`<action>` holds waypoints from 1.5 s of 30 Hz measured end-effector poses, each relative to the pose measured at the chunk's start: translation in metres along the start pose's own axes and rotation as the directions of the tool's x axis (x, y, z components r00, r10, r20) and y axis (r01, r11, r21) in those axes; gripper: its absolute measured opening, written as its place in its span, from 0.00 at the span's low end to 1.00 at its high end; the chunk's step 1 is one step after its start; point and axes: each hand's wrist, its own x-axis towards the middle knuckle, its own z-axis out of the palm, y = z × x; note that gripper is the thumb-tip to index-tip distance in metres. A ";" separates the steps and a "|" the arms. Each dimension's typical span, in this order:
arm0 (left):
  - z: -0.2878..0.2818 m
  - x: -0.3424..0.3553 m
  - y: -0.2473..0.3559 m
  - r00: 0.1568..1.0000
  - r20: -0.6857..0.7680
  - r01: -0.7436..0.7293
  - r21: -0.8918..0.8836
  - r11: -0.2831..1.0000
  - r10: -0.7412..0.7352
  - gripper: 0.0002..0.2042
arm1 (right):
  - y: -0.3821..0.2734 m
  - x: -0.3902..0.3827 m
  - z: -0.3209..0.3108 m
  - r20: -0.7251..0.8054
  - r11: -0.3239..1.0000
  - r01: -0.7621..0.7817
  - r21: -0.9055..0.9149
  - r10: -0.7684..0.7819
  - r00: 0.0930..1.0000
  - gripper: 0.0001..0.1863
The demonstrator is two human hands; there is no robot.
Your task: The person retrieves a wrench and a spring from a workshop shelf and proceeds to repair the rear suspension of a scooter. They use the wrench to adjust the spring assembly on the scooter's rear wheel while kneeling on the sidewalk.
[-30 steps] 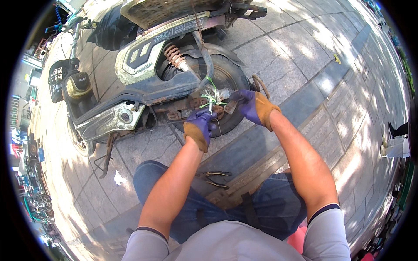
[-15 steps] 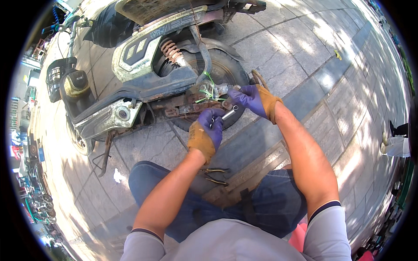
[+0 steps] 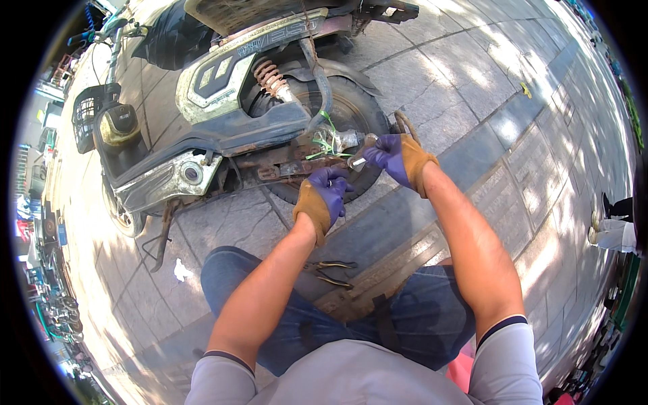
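Observation:
Both my hands wear purple gloves with tan cuffs and are beside the rear wheel of a worn electric scooter (image 3: pixel 266 128). My right hand (image 3: pixel 399 159) is closed on a short shiny metal tool (image 3: pixel 358 162), which points left toward the rusty parts by the axle. A little lower and to the left, my left hand (image 3: pixel 325 194) has curled fingers; a small bright bit shows at them, but what they hold is unclear. Green strips (image 3: pixel 326 143) are tied on the rusty frame by the wheel. The rear tyre (image 3: pixel 370 108) is just beyond my hands.
Pliers with dark and yellow handles (image 3: pixel 333 273) lie on the paving between my knees. A kickstand (image 3: pixel 162 236) sticks out at the left, near a white scrap (image 3: pixel 181 271). Another person's shoe and trouser leg (image 3: pixel 613 233) show at the far right.
The shiny tool, which stuck out of my left hand, is now at the fingers of my right hand. My left hand has drawn slightly apart from it.

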 end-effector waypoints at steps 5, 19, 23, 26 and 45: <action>0.016 -0.004 0.002 0.976 0.166 0.118 0.149 0.982 -0.142 0.13 | 0.010 0.001 0.035 -0.249 0.986 -0.031 0.165 0.072 0.966 0.23; 0.006 0.006 -0.001 0.986 0.160 0.073 -0.141 0.987 -0.050 0.18 | 0.020 0.003 0.069 -0.285 0.986 -0.030 0.166 0.077 0.955 0.17; 0.005 0.004 -0.001 0.992 0.122 0.057 -0.096 0.994 -0.045 0.18 | 0.008 -0.002 0.064 -0.191 0.983 -0.112 0.144 0.139 0.972 0.16; 0.007 0.004 0.004 0.997 0.072 0.008 -0.064 0.998 -0.003 0.18 | 0.011 -0.003 0.072 -0.347 0.996 -0.066 0.051 0.080 0.934 0.16; -0.004 -0.005 0.005 0.990 0.105 0.101 -0.097 0.990 -0.091 0.13 | 0.003 -0.003 0.092 -0.504 0.988 0.048 -0.148 -0.117 0.856 0.13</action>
